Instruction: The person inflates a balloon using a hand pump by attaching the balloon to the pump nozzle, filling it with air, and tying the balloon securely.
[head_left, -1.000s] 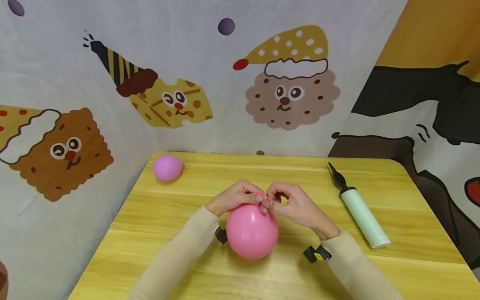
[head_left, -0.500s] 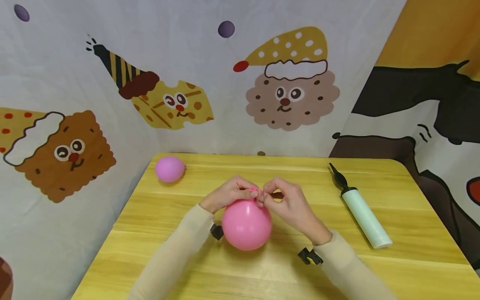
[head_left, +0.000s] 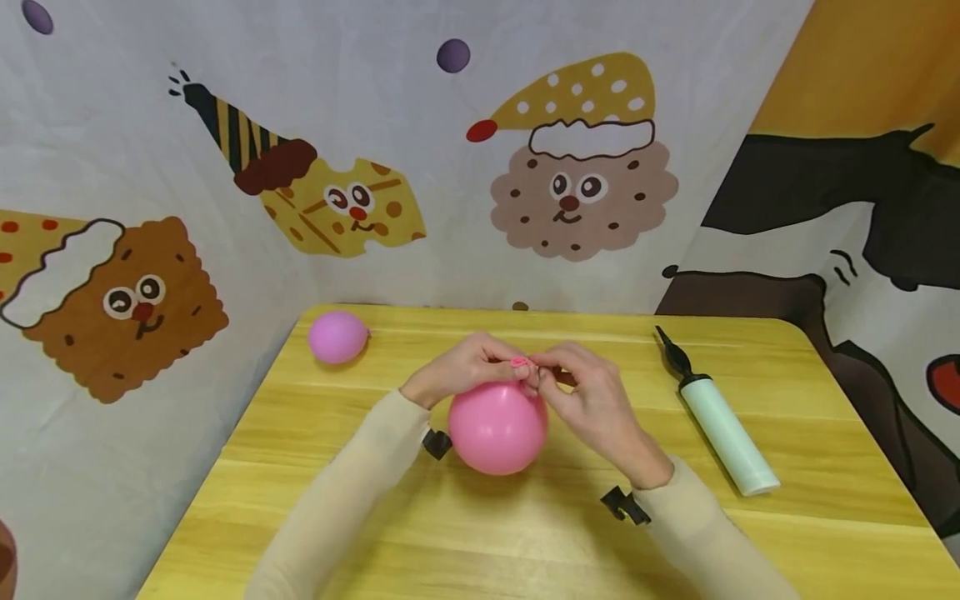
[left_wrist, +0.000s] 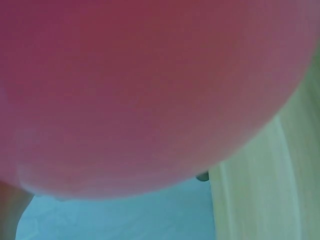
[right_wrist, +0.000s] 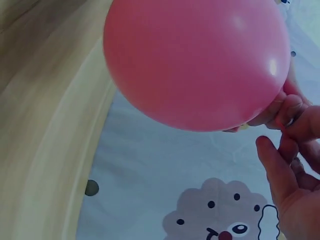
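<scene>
A round, inflated pink balloon (head_left: 498,432) hangs below both hands, its neck at the top. My left hand (head_left: 468,367) pinches the neck, and a bit of pink rubber shows at its fingertips. From the other side my right hand (head_left: 592,396) meets it, pinching the neck's end between curled fingers. In the right wrist view the right hand (right_wrist: 295,185) holds a thin pink strand of the balloon (right_wrist: 200,65) beside the left fingers. The balloon (left_wrist: 150,100) fills most of the left wrist view and hides the left fingers there.
A small tied purple-pink balloon (head_left: 337,337) lies at the table's back left. On the right lies a pale green hand pump (head_left: 727,433) with a black nozzle. The wooden table (head_left: 465,550) ends at a cloth backdrop (head_left: 450,275) printed with cartoon figures.
Both hands and the pink balloon have risen and moved slightly farther from me. The fingers have shifted around the neck while holding on.
</scene>
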